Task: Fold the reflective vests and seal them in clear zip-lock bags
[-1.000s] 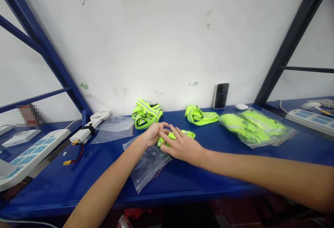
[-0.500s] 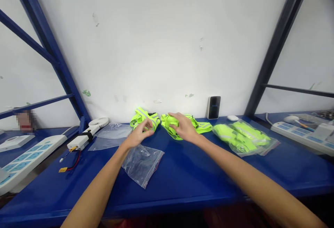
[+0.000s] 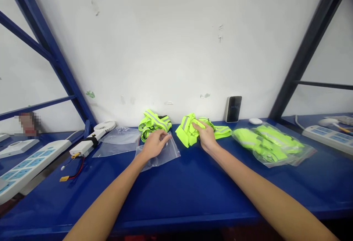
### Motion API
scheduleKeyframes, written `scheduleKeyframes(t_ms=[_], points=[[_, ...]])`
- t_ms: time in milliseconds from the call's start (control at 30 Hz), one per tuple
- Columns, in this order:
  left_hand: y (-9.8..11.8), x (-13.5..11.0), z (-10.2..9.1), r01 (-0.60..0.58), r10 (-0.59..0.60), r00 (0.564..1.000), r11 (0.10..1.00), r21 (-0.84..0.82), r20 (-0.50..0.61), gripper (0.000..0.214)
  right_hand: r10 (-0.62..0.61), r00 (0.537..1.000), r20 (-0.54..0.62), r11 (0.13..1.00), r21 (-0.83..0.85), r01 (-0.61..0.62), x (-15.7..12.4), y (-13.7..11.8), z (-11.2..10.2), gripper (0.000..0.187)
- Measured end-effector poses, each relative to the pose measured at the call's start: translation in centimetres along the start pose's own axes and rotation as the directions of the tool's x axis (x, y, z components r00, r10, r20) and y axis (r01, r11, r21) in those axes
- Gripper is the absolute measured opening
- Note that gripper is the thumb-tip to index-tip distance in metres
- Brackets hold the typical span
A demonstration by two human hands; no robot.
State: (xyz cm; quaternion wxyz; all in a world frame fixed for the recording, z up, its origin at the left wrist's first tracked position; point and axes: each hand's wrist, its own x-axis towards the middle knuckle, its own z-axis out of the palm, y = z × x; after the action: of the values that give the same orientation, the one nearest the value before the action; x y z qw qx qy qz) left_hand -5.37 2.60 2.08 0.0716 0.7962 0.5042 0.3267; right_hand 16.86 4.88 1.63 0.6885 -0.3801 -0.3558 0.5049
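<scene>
My right hand [image 3: 205,134] is closed on a bundled neon-yellow reflective strap [image 3: 189,130] with grey stripes, thumb on top. More of the same yellow webbing [image 3: 222,132] trails on the table behind it. My left hand [image 3: 156,144] has its fingers curled down over a clear zip bag [image 3: 169,153] and seems to pinch its far part; the fingertips are partly hidden. Just beyond that hand, a second reflective strap bundle [image 3: 154,121] lies against the wall.
Flat clear bags [image 3: 118,141] lie at left beside a small white fan [image 3: 104,126] with wires. Filled bags of yellow straps [image 3: 270,143] lie at right. A phone-like device [image 3: 234,109] stands by the wall near a white case [image 3: 255,121]. Power strips [image 3: 35,164] flank the blue table.
My right hand has closed on the strap bundle and turned it. My left hand has come down onto the zip bag, which now lies nearer the wall.
</scene>
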Motion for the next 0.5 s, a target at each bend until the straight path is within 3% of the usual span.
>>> scheduleKeyframes(t_ms=[100,267,500], points=[[0.3,0.1,0.5,0.009,0.002,0.991,0.996,0.083,-0.137,0.037,0.08,0.997,-0.024,0.994,0.072,-0.078,-0.1,-0.4,0.2,0.047],[1.3,-0.1,1.0,-0.011,0.04,0.971,0.992,0.123,-0.235,0.035,0.163,0.986,0.02,0.973,0.162,-0.164,-1.0,-0.2,1.0,0.043],[3.0,-0.6,1.3,-0.066,0.057,0.929,0.998,-0.013,-0.366,0.031,0.098,0.994,-0.038,0.987,0.134,-0.092,-2.1,0.6,1.6,0.05]])
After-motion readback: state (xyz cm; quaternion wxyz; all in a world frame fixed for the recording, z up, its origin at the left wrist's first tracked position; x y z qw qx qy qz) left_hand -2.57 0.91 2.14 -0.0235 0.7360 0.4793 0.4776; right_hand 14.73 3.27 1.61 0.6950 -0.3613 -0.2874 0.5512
